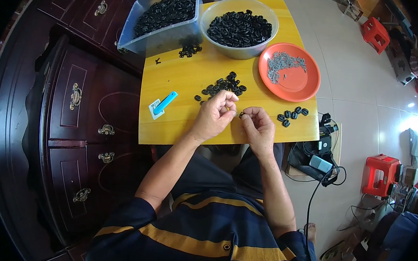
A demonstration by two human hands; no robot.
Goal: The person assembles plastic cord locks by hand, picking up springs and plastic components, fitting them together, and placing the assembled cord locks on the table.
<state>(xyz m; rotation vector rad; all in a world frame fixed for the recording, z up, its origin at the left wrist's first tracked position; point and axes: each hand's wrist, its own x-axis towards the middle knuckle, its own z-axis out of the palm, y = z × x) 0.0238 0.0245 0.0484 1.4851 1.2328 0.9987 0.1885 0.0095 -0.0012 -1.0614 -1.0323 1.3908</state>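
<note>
Over the near edge of the yellow table [180, 128], both my hands are close together but apart. My right hand [260, 129] pinches a small black oval piece [242, 115] between thumb and fingertips. The fingers of my left hand [215, 115] are curled with thumb and forefinger together; anything between them is too small to make out. Just beyond the left hand lies a loose heap of black oval pieces [228, 83]. Several similar pieces [287, 114] lie to the right of my right hand. Small grey pins [282, 63] are spread on an orange plate [303, 91] at the right.
A clear bin [162, 42] and a round translucent bowl [238, 52], both full of black pieces, stand at the back. A blue-handled tool [166, 102] rests on a white label at left. Dark wooden cabinets [83, 92] flank the table's left side; a black bag with cables [321, 148] sits right.
</note>
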